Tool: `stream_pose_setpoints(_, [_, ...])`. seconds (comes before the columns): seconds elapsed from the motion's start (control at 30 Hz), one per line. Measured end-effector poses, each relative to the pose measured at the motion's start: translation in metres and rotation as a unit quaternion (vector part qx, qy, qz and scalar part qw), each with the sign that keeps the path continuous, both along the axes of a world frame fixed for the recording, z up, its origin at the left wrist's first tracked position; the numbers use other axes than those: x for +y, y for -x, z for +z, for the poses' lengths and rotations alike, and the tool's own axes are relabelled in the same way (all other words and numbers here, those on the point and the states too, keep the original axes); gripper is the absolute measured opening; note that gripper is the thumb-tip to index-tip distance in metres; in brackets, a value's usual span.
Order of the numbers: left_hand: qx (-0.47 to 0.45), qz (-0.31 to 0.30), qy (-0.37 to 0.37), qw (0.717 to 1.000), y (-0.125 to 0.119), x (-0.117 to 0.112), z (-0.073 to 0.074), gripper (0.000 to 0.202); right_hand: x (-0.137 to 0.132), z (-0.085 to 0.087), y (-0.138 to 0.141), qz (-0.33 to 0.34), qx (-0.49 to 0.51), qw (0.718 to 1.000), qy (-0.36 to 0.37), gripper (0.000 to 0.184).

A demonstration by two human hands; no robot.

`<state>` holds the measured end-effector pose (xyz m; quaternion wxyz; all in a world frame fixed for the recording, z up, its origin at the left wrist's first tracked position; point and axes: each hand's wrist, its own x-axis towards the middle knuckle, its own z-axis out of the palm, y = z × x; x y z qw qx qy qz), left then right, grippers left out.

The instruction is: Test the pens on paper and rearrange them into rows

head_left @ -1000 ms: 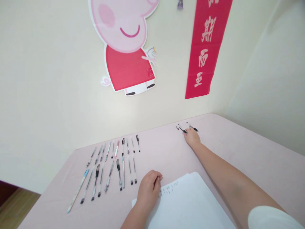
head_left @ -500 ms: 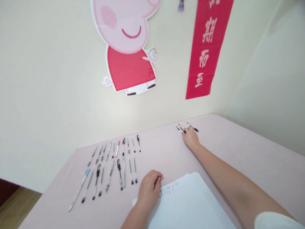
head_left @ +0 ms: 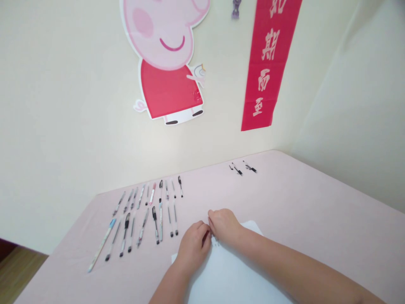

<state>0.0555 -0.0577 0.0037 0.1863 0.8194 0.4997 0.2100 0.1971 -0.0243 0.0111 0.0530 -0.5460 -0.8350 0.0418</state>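
Note:
My left hand (head_left: 192, 247) and my right hand (head_left: 223, 224) meet at the top left edge of a stack of white paper (head_left: 234, 278) on the pink table (head_left: 300, 211). Both hands have their fingers curled and pinched together where they touch. What they pinch is hidden between the fingertips. Several pens (head_left: 145, 215) lie in two rows to the left of my hands. Two more pens (head_left: 243, 169) lie at the far side of the table, apart from both hands.
A cream wall stands behind the table, with a cartoon pig sticker (head_left: 167, 63) and a red banner (head_left: 265, 63) with pale characters. Another wall runs along the right. Wooden floor (head_left: 19, 274) shows at the lower left, past the table's edge.
My right hand has drawn back from the two far pens to the paper, where it now meets my left hand. The left hand has barely moved.

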Motion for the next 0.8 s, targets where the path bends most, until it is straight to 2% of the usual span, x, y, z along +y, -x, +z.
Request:
stream_pose_setpoints(0.17, [0.020, 0.043, -0.003, 0.999, 0.002, 0.000, 0.002, 0.016, -0.014, -0.002, 0.005, 0.014, -0.019, 1.000, -0.018, 0.015])
stream_pose_setpoints(0.33, [0.023, 0.064, 0.006, 0.998, 0.001, -0.002, 0.004, 0.017, -0.016, -0.005, 0.007, 0.004, -0.018, 1.000, -0.024, 0.021])
stream_pose_setpoints(0.6, [0.020, 0.010, 0.062, 0.998, 0.011, 0.001, 0.014, 0.016, -0.020, -0.002, 0.009, -0.022, -0.006, 0.999, -0.033, 0.023])
stream_pose_setpoints(0.8, [0.063, 0.046, 0.030, 0.996, 0.028, 0.010, 0.024, 0.021, -0.018, -0.007, 0.009, -0.030, 0.003, 0.999, -0.036, 0.025])
